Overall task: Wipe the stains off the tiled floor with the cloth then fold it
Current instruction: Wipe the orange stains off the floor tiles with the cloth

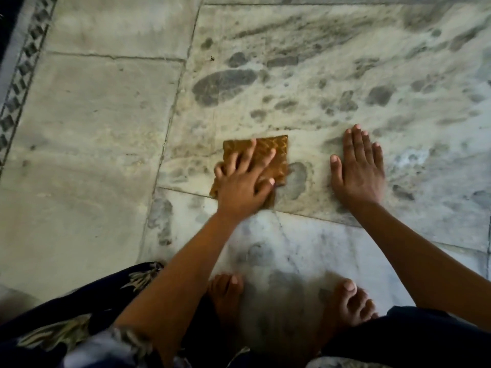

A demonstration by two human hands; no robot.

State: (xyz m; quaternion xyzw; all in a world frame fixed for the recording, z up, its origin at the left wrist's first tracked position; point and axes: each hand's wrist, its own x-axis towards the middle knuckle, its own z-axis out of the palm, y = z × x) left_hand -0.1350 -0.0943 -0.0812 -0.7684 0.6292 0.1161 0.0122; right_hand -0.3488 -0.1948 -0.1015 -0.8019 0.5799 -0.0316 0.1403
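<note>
A small golden-brown patterned cloth (276,152), folded into a rough square, lies flat on the tiled floor (101,123). My left hand (244,179) presses down on the cloth with fingers spread, covering its lower left part. My right hand (357,166) rests palm-down on the bare tile to the right of the cloth, fingers together, holding nothing. Dark grey blotchy stains (224,85) spread over the pale tile above and to the right of the cloth. One blotch (296,180) sits just right of the cloth's lower edge.
My two bare feet (225,296) (350,301) stand on a whiter tile (326,243) below the hands. Dark patterned clothing (66,322) fills the lower left. A patterned border strip (24,65) runs along the far left. Grout lines cross the floor.
</note>
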